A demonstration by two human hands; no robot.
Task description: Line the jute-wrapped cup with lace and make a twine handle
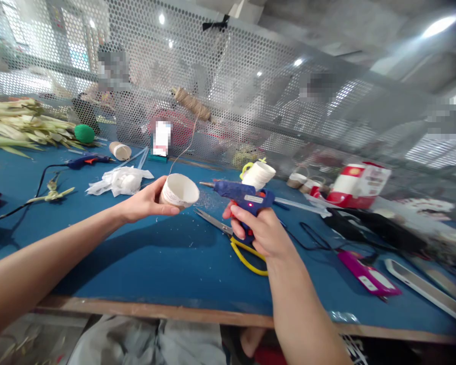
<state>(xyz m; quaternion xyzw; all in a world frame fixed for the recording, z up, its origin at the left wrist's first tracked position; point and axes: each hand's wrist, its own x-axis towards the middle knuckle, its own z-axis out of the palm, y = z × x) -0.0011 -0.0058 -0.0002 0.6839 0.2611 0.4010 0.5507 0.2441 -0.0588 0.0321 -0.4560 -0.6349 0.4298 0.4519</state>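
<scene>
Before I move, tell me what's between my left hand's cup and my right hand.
In the head view: the glue gun's barrel and nozzle, aimed toward the cup, with scissors blades lower on the table.

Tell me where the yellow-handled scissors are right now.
In the head view, the scissors lie on the blue table near the middle, below and right of the cup, partly hidden behind the glue gun in the right hand.

Desk: blue top, brown trim along near edge. Grey perf. metal panel stands along far edge. Ceiling grey; elongated lt. on, high above R edge. Addl. small lts. visible thru panel. Bright area beyond far L corner; window or lt., can't tell.
</scene>
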